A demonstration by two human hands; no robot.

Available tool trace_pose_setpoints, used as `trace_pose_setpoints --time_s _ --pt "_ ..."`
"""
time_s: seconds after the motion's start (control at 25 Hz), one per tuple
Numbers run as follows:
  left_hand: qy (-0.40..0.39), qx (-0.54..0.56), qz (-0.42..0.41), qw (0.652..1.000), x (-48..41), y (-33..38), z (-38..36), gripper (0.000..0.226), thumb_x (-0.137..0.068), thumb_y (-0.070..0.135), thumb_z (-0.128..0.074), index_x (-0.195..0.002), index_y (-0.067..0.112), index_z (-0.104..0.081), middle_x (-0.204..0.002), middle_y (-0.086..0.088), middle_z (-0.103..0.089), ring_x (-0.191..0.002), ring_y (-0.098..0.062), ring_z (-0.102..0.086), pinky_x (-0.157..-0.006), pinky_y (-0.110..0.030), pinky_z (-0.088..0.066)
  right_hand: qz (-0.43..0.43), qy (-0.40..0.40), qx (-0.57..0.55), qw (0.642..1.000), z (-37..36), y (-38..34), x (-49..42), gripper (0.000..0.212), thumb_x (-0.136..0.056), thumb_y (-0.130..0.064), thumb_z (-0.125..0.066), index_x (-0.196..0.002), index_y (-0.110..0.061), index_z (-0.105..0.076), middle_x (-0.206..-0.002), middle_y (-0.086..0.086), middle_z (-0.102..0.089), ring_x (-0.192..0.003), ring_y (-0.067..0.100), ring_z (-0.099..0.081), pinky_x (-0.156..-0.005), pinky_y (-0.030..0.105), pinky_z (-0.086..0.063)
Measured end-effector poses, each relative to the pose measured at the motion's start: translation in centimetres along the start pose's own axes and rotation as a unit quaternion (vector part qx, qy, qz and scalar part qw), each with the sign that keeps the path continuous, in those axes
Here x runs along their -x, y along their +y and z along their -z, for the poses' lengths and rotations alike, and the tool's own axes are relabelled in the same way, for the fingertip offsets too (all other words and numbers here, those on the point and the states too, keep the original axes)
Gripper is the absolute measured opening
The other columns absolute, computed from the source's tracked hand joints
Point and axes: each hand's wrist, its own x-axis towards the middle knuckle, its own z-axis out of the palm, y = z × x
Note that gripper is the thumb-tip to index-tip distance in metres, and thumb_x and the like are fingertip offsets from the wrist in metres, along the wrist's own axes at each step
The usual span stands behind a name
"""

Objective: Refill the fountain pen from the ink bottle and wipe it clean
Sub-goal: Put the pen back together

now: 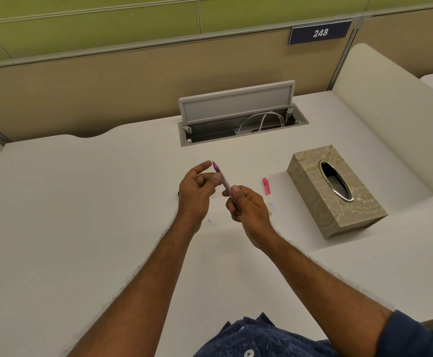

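A white table (81, 228) with small ink smudges (209, 221) near the hands. The left hand (197, 191) pinches the upper barrel of a pink fountain pen (224, 182) between thumb and fingers; its nib points up and away. The right hand (248, 207) grips the pen's lower end. Right of both lies a pink cap (266, 186). Farther right stands a patterned tissue box (336, 191). At the far edge, an open cable hatch (238, 117).
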Motion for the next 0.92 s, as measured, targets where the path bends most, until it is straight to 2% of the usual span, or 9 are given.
trace_pose_setpoints --time_s 0.08,0.24,0.4,0.56,0.72,0.8,0.92 --pt "-0.006 -0.001 -0.014 1.000 0.0 0.2 -0.2 0.038 -0.094 0.016 -0.056 -0.132 0.014 -0.051 -0.102 0.000 -0.071 -0.097 -0.016 -0.069 -0.087 -0.022 -0.050 -0.012 0.007 0.003 1.000 -0.2 0.0 0.0 0.035 -0.105 -0.025 -0.035 -0.093 -0.011 -0.065 -0.061 0.005 -0.048 -0.050 0.011 -0.036 -0.050 0.024 -0.031" --pt "-0.038 0.041 -0.009 0.998 -0.1 0.1 -0.1 0.033 -0.099 0.018 -0.046 -0.132 0.016 -0.049 -0.105 0.000 -0.071 -0.104 -0.018 -0.069 -0.098 -0.031 -0.048 -0.020 0.018 0.029 0.999 -0.3 -0.2 0.0 0.037 -0.104 -0.027 -0.035 -0.098 -0.006 -0.064 -0.062 0.004 -0.049 -0.052 0.011 -0.038 -0.050 0.022 -0.033" --pt "-0.051 0.023 -0.004 0.998 -0.2 0.0 -0.2 0.038 -0.094 0.027 -0.056 -0.130 0.016 -0.052 -0.105 0.000 -0.073 -0.102 -0.018 -0.069 -0.092 -0.029 -0.050 -0.005 0.016 0.013 1.000 -0.2 0.0 -0.1 0.040 -0.104 -0.027 -0.037 -0.098 0.005 -0.061 -0.061 0.007 -0.044 -0.052 0.012 -0.034 -0.049 0.022 -0.031" --pt "-0.043 0.028 0.036 0.998 -0.3 -0.6 0.2 0.031 -0.088 0.032 -0.065 -0.109 0.010 -0.068 -0.100 -0.004 -0.075 -0.098 -0.020 -0.070 -0.085 -0.032 -0.051 0.020 0.013 0.007 1.000 -0.2 -0.1 0.0 0.030 -0.101 -0.027 -0.046 -0.096 -0.002 -0.062 -0.060 0.008 -0.041 -0.052 0.011 -0.032 -0.049 0.021 -0.029" --pt "-0.049 0.005 0.029 0.998 -0.5 -0.9 0.4 0.026 -0.091 0.028 -0.062 -0.107 0.010 -0.071 -0.098 -0.003 -0.075 -0.097 -0.017 -0.069 -0.083 -0.029 -0.052 0.020 0.007 0.008 1.000 0.0 -0.1 0.1 0.018 -0.096 -0.025 -0.057 -0.105 -0.010 -0.052 -0.053 -0.001 -0.042 -0.047 0.007 -0.033 -0.048 0.019 -0.030" --pt "-0.053 -0.002 0.025 0.998 -0.5 -0.7 0.3 0.025 -0.093 0.025 -0.058 -0.107 0.009 -0.071 -0.097 0.000 -0.074 -0.098 -0.015 -0.069 -0.082 -0.027 -0.050 0.020 0.007 0.005 1.000 -0.2 -0.1 0.1 0.016 -0.098 -0.024 -0.054 -0.105 -0.011 -0.050 -0.057 0.002 -0.051 -0.047 0.006 -0.037 -0.047 0.017 -0.032" --pt "-0.057 -0.006 0.023 0.998 -0.3 -0.5 0.0 0.023 -0.096 0.023 -0.054 -0.106 0.010 -0.070 -0.097 0.002 -0.073 -0.098 -0.015 -0.067 -0.082 -0.026 -0.049 0.010 0.017 -0.007 1.000 -0.3 -0.2 0.0 0.022 -0.101 -0.026 -0.048 -0.105 -0.007 -0.058 -0.068 0.005 -0.059 -0.049 0.007 -0.039 -0.047 0.019 -0.033"
